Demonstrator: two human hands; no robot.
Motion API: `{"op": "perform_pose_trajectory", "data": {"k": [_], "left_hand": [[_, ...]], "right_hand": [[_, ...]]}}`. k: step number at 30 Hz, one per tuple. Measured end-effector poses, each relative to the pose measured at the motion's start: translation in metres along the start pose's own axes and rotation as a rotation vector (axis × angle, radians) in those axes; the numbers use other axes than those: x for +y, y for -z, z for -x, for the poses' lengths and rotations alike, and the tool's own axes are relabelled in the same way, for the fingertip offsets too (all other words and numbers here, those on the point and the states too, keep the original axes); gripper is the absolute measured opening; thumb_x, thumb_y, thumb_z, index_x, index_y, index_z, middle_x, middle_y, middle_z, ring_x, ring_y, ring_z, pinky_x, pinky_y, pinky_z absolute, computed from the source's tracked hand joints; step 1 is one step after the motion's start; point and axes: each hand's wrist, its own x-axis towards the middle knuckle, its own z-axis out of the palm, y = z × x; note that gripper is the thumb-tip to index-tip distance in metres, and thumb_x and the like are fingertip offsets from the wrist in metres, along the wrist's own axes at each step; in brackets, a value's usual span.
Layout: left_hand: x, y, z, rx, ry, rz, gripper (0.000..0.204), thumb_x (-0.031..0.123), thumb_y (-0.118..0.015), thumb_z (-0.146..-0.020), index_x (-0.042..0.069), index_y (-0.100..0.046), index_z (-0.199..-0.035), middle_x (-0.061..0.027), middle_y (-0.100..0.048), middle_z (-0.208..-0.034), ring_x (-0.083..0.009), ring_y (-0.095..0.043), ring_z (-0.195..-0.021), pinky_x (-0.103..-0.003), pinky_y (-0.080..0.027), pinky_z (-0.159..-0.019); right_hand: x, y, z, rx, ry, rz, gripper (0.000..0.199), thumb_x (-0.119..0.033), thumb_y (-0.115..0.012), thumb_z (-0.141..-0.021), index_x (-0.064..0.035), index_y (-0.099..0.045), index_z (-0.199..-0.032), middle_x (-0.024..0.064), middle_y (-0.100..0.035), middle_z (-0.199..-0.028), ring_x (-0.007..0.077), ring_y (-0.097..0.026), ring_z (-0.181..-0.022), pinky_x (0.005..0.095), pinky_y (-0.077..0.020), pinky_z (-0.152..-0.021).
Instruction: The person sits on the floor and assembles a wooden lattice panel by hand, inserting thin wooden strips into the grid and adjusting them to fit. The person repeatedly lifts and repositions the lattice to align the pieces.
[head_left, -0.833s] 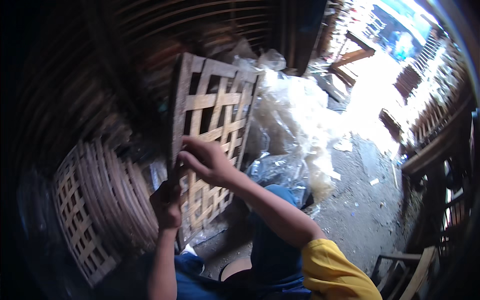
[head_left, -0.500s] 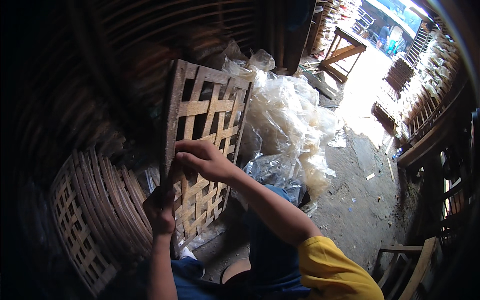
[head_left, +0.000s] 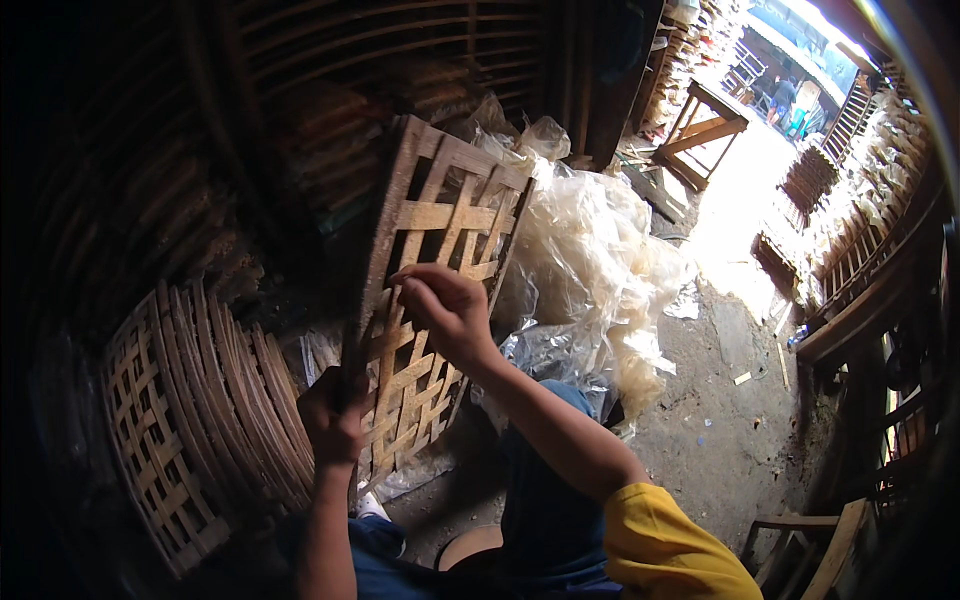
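Note:
A woven bamboo drying tray (head_left: pixel 412 378) with a dark wooden frame stands tilted on edge in front of me. My left hand (head_left: pixel 335 412) is closed around the frame's near side edge; its fingertips are in shadow. Above it, my right hand (head_left: pixel 447 308) is closed in a pinch over the weave beside that same edge. Its thumb and forefinger appear to grip a thin bamboo strip (head_left: pixel 394 297), partly covered by the fingers. Left of the tray, a stack of similar trays (head_left: pixel 225 375) leans over on edge.
Crumpled clear plastic sheeting (head_left: pixel 590 250) is heaped behind the tray. A wooden stand (head_left: pixel 703 135) is farther back. Loaded racks (head_left: pixel 860 210) line the right side, and a wooden frame (head_left: pixel 835 550) sits at lower right. Far off, a person (head_left: pixel 783 97) is in bright light.
My right hand has drawn away from the left hand, its pinch now near a strip by the frame. The tray appears slightly farther right and more tilted.

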Motion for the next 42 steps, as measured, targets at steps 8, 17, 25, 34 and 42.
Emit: {"op": "perform_pose_trajectory", "data": {"k": [8, 17, 25, 34, 42], "left_hand": [[-0.014, 0.036, -0.012, 0.257, 0.105, 0.142, 0.034, 0.032, -0.063, -0.098, 0.002, -0.065, -0.084, -0.0024, -0.062, -0.08, -0.0132, -0.054, -0.08, -0.03, -0.042, -0.078], [-0.023, 0.046, -0.017, 0.49, 0.068, 0.276, 0.035, 0.032, -0.057, -0.1, 0.001, -0.062, -0.086, -0.0058, -0.06, -0.087, -0.0197, -0.054, -0.088, -0.033, -0.041, -0.087], [-0.051, 0.074, -0.017, 0.518, 0.29, 0.492, 0.062, 0.038, -0.06, -0.097, -0.001, -0.05, -0.144, -0.0126, -0.046, -0.151, -0.0258, -0.043, -0.139, -0.039, -0.03, -0.116], [-0.045, 0.069, -0.019, 0.539, 0.395, 0.681, 0.068, 0.045, -0.058, -0.097, 0.002, -0.046, -0.148, -0.0097, -0.04, -0.155, -0.0236, -0.036, -0.143, -0.039, -0.028, -0.117], [-0.037, 0.062, -0.021, 0.449, 0.315, 0.811, 0.037, 0.046, -0.061, -0.097, 0.011, -0.06, -0.11, 0.0018, -0.058, -0.095, -0.014, -0.054, -0.093, -0.031, -0.042, -0.091]], "right_hand": [[0.007, 0.071, -0.035, 0.256, -0.151, -0.142, 0.02, -0.017, -0.051, -0.101, -0.0016, -0.063, -0.094, 0.0034, -0.063, -0.079, 0.0072, -0.053, -0.061, 0.0232, -0.043, -0.055], [0.028, 0.103, -0.032, 0.304, -0.084, 0.654, 0.024, -0.019, -0.067, -0.089, -0.0039, -0.07, -0.108, 0.0136, -0.066, -0.108, 0.0241, -0.067, -0.088, 0.0347, -0.054, -0.08], [0.031, 0.095, -0.032, 0.179, -0.149, 0.805, 0.064, -0.036, -0.074, -0.087, 0.0001, -0.054, -0.135, 0.0235, -0.057, -0.134, 0.0371, -0.056, -0.125, 0.0415, -0.0447, -0.105], [0.034, 0.098, -0.029, 0.024, -0.369, 0.761, 0.068, -0.042, -0.07, -0.09, 0.0029, -0.051, -0.138, 0.0274, -0.063, -0.128, 0.037, -0.06, -0.124, 0.0405, -0.0462, -0.104], [0.022, 0.114, -0.028, 0.008, -0.357, 0.445, 0.044, -0.029, -0.076, -0.087, 0.0031, -0.064, -0.114, 0.0107, -0.072, -0.1, 0.0196, -0.067, -0.093, 0.0335, -0.0526, -0.084]]}}
